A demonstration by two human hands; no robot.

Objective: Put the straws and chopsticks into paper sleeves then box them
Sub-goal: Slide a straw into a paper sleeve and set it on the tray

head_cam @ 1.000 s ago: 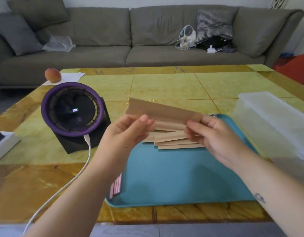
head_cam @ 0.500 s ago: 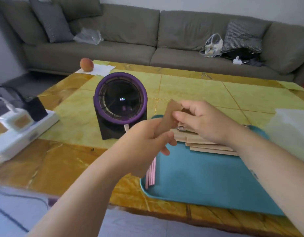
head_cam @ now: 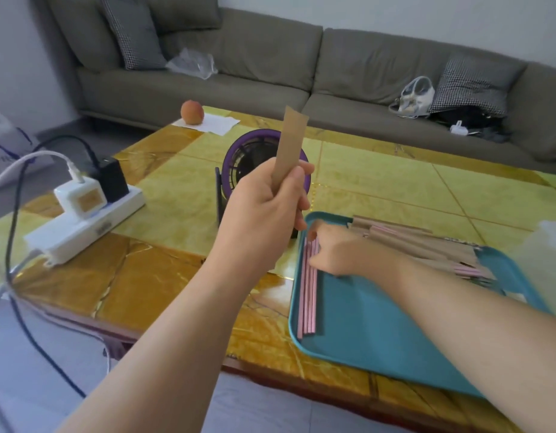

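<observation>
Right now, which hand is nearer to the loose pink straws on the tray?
Right. The right hand is at the pink straws' far ends in the teal tray; the left hand is raised beside the tray, gripping a paper sleeve upright.

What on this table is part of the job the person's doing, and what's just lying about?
In use: brown paper sleeve in the left hand; pink straws by the right hand; stack of brown paper sleeves; teal plastic tray; translucent plastic box.
Lying about: purple round fan; orange peach; white power strip; grey sofa.
</observation>
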